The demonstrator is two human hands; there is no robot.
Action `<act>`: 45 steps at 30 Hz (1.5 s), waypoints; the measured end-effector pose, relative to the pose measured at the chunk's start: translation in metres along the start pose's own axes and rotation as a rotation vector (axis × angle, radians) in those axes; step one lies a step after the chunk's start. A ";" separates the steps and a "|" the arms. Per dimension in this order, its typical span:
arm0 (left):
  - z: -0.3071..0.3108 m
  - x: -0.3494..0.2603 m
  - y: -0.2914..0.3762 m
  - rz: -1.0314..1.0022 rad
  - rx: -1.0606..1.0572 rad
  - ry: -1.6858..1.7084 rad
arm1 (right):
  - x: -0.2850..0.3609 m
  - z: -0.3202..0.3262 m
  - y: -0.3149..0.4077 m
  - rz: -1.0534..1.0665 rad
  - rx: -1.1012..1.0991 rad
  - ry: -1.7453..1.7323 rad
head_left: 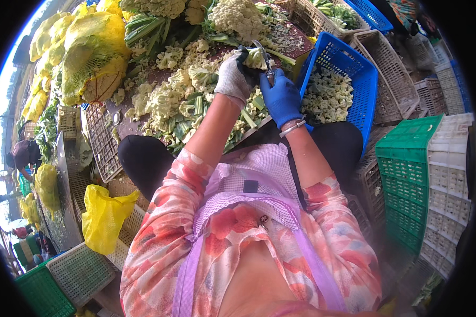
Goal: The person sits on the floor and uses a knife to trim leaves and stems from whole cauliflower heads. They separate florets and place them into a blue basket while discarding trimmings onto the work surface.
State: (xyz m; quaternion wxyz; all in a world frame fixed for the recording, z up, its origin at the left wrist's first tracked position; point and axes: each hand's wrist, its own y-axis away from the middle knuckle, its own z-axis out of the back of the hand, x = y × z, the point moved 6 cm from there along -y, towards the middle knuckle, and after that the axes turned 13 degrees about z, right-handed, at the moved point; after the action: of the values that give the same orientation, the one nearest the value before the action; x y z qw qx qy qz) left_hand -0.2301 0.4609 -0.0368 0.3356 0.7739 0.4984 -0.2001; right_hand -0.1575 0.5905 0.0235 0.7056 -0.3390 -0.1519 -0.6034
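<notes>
My left hand (236, 77), in a white knit glove with dark fingers, grips a piece of cauliflower (255, 59) with pale green stem. My right hand (279, 95), in a blue glove, holds a knife (265, 55) with a curved metal blade, which lies against that piece. Below both hands, loose cauliflower florets (162, 99) and cut stems lie heaped on the work table (133, 123). A whole cauliflower head (236, 20) rests just beyond my hands. Right of my right hand, a blue plastic crate (359, 89) holds many small florets (327, 95).
Yellow mesh sacks (95, 51) of cauliflower stand at the left. A yellow bag (107, 218) hangs over crates at lower left. Stacked green (404, 170) and white crates (446, 190) stand close on my right. Another person (25, 152) bends at far left.
</notes>
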 end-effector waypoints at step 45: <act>0.142 -0.108 0.068 -0.154 -0.693 -0.839 | -0.026 -0.106 0.006 -0.458 0.188 -1.031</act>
State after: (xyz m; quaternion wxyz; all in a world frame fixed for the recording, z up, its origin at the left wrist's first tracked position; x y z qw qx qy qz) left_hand -0.2101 0.2713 -0.0442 0.7252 0.4332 0.4136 -0.3397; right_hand -0.1785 0.5400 -0.0710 0.4185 -0.4840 -0.5991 -0.4813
